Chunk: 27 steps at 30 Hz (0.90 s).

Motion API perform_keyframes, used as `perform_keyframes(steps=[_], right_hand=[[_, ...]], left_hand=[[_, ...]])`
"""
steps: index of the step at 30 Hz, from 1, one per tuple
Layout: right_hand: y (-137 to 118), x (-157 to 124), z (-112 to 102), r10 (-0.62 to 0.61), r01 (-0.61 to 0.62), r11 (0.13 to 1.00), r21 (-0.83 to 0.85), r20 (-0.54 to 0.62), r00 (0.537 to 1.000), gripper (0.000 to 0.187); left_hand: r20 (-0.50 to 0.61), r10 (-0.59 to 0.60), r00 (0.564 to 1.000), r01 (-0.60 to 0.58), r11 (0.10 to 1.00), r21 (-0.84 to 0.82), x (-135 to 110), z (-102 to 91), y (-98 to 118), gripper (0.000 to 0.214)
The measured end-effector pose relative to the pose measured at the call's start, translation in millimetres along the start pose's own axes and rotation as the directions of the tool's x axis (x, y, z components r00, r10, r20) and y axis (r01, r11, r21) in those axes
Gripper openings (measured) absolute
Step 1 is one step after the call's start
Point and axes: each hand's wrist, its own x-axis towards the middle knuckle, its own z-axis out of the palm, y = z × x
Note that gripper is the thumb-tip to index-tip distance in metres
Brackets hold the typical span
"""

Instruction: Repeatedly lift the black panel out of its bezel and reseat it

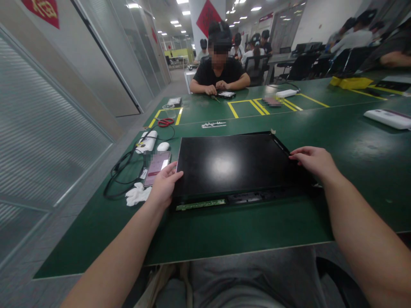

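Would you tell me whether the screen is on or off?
Off: the screen is plain black with only a patch of reflected glare, lying flat on the table.

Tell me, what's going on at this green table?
A person seated at the green table has a black display panel lying before them. Their left hand grips its left edge, their right hand rests on its right edge. A strip of circuit board shows along the near edge. Across the table, another person works on a small device.
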Motion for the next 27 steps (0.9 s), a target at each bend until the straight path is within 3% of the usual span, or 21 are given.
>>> perform_keyframes(steps=[27], right_hand=[[-12, -10, -3, 0.043, -0.042, 0.997, 0.058, -0.016, 0.999, 0.015]], left_hand=[[-0.037, -0.001, 0.999, 0.000, 0.999, -0.041, -7, 9.5, 7, 0.046]])
